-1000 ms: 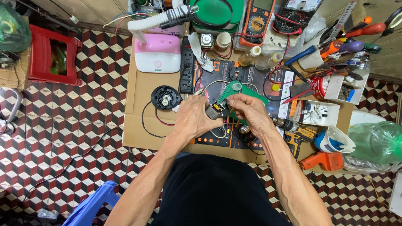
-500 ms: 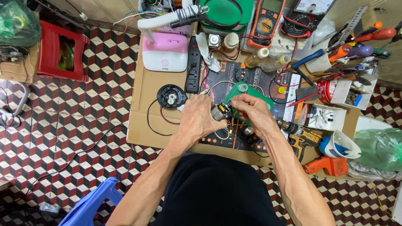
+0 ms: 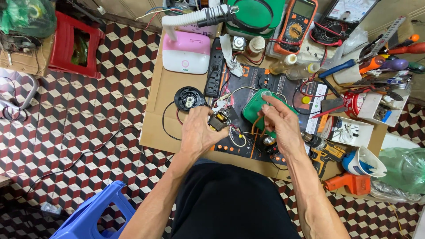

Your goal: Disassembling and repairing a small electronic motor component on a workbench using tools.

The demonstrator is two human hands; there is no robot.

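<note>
- Left hand (image 3: 200,135) is closed around a small motor (image 3: 218,121), just left of the green case (image 3: 256,110).
- Right hand (image 3: 282,126) hovers over the green case with loosely curled fingers, pinching a thin wire (image 3: 256,124).
- Black round part (image 3: 187,98) lies left of the case.

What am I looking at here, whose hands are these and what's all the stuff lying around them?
This is one view from a camera worn on a person's head, looking down at their own two bare hands above a floor of patterned tiles. The left hand holds a small electric motor with copper windings. The right hand is raised beside it, thumb and finger pinched near thin orange wires; what it grips is too small to tell. Beneath lies a flat brown cardboard sheet carrying a pink and white plastic box, an orange multimeter, a green plastic housing and many screwdrivers.
</note>
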